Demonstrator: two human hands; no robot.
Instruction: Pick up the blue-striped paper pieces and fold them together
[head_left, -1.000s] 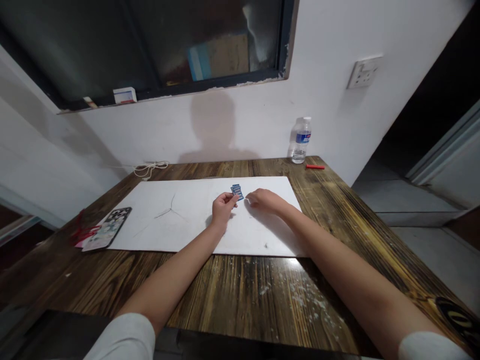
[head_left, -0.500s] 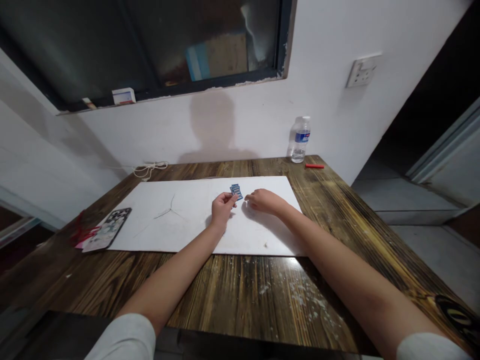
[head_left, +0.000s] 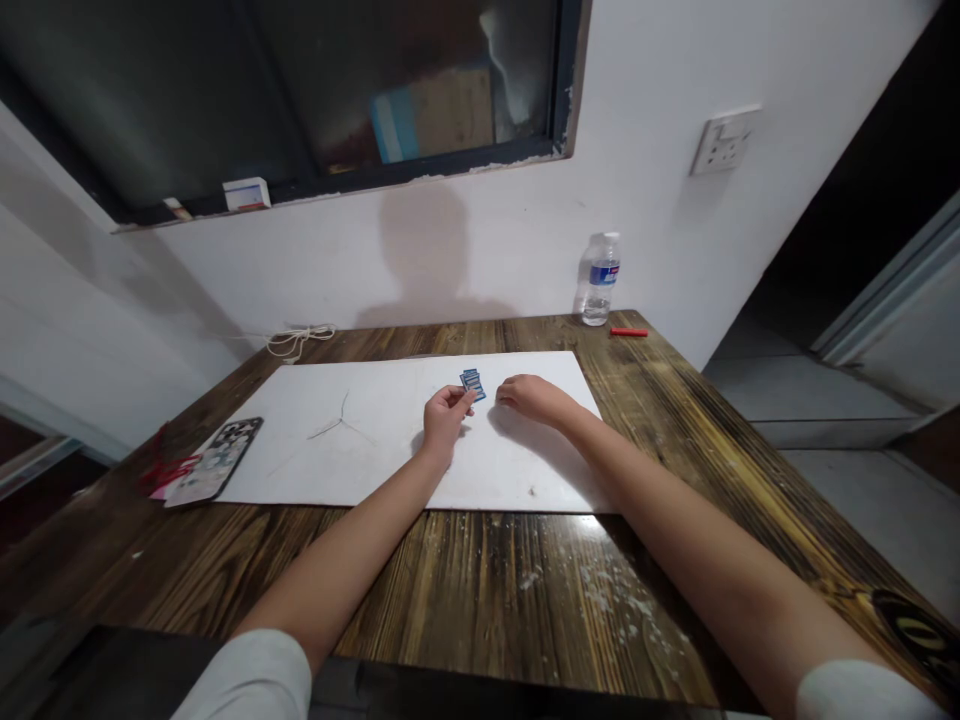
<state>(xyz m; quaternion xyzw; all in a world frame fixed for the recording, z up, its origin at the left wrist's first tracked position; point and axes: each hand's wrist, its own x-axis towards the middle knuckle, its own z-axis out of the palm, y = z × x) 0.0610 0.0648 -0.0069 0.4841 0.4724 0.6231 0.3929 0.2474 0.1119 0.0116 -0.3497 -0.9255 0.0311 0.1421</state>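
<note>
Several small blue cards [head_left: 473, 381], slightly fanned, stand up out of my left hand [head_left: 445, 415], pinched between its thumb and fingers. Just to their right, apart from them, is my right hand [head_left: 531, 396], its fingers curled and pointing left, low over the white board [head_left: 375, 475]. Whatever may be between those fingertips is hidden or too small to make out. Both hands are above the right half of the board, which has a few thin dark lines on its left part.
A phone in a patterned case [head_left: 217, 465] lies over the board's left edge, by a red cord [head_left: 171, 472]. A coiled white cable [head_left: 300, 338], a water bottle [head_left: 600, 282] and a red stick-like object [head_left: 628, 332] are along the back of the wooden table [head_left: 465, 590].
My right hand has moved slightly to the right, widening the gap to the cards. My left hand and its cards have stayed nearly still.
</note>
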